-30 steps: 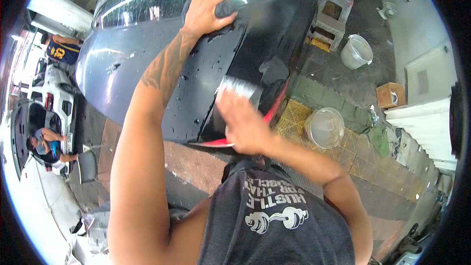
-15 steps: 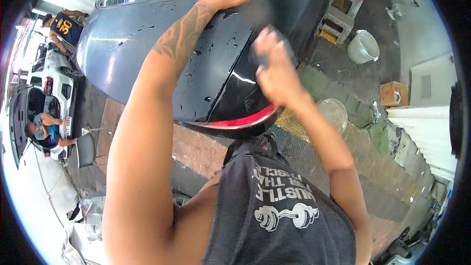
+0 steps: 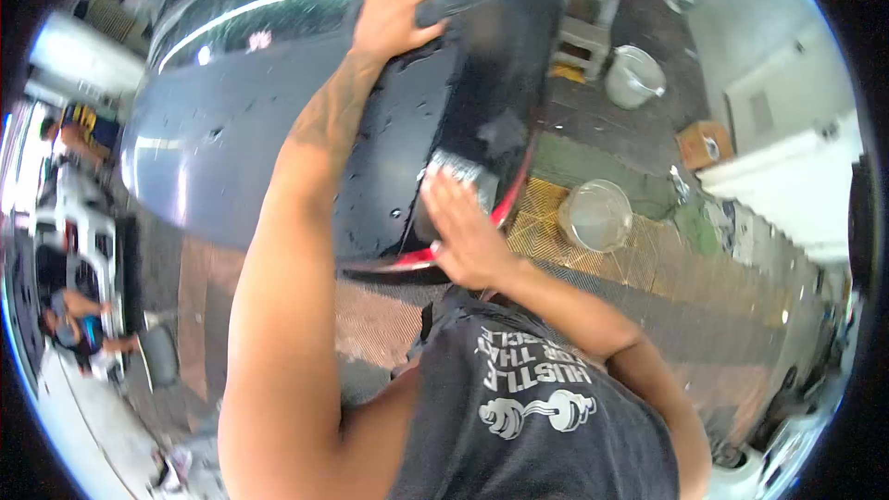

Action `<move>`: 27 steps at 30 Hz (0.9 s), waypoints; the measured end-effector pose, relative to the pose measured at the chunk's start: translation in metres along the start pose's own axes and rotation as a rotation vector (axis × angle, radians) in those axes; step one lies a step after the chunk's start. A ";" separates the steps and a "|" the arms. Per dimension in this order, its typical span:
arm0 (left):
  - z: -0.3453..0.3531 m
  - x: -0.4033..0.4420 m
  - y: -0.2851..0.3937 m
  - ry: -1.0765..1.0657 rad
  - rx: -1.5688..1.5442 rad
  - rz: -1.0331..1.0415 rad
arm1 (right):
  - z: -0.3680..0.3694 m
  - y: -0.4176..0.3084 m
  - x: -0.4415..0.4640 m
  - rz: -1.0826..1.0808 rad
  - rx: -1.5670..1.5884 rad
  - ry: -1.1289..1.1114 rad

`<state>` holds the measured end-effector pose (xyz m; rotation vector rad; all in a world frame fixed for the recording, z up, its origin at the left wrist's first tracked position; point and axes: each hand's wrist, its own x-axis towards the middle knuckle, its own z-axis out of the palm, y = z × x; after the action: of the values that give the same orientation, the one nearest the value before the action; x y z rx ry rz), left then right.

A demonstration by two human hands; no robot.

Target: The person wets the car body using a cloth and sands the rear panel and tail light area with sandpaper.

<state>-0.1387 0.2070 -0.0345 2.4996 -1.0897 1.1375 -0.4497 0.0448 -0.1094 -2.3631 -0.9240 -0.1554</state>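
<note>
A dark car's wet body panel (image 3: 269, 120) lies before me, dotted with drops. My left hand (image 3: 394, 20) rests near the rear window, fingers curled over a dark grey pad (image 3: 429, 12), perhaps a sponge or cloth. Near the red tail light (image 3: 417, 259), my right hand (image 3: 468, 236) presses a thin grey sheet (image 3: 463, 169) against the glossy black corner of the body. Its fingers stretch along the sheet and cover part of it; whether this is sandpaper or cloth I cannot tell. A faint grey patch (image 3: 501, 132) shows on the paint just beyond.
A white bucket (image 3: 635, 79) and a clear tub (image 3: 595, 215) stand on the floor at right, near a plastic stool (image 3: 585, 32) and a cardboard box (image 3: 704, 145). At left are a white car (image 3: 88, 231), a chair (image 3: 159, 356) and two people.
My right hand has swept toward me and left, down the car's corner, with the grey sheet. The view has shifted; my left hand stays on the panel with its pad.
</note>
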 end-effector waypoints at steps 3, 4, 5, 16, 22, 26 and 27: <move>0.007 -0.002 0.014 0.131 0.028 -0.069 | 0.003 0.046 0.017 0.096 0.074 0.277; 0.005 -0.001 0.019 0.067 0.001 -0.116 | -0.004 0.075 0.035 0.150 0.122 0.394; 0.003 0.002 0.029 0.066 -0.013 -0.090 | -0.012 0.107 0.054 0.230 0.127 0.457; -0.087 -0.046 0.173 -0.372 -0.263 0.148 | 0.023 0.154 0.040 0.417 1.032 0.830; -0.018 -0.025 0.175 -0.396 -0.119 -0.189 | 0.038 0.290 0.054 0.349 0.600 0.721; 0.045 0.020 0.167 -0.348 -0.022 -0.058 | 0.026 0.165 0.004 0.140 0.389 0.508; 0.062 0.033 0.163 -0.287 0.018 -0.032 | 0.024 0.177 0.017 0.105 0.401 0.498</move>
<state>-0.2015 0.0454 -0.0735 2.7448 -1.1033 0.7996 -0.3246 -0.0353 -0.2094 -1.8695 -0.5287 -0.4492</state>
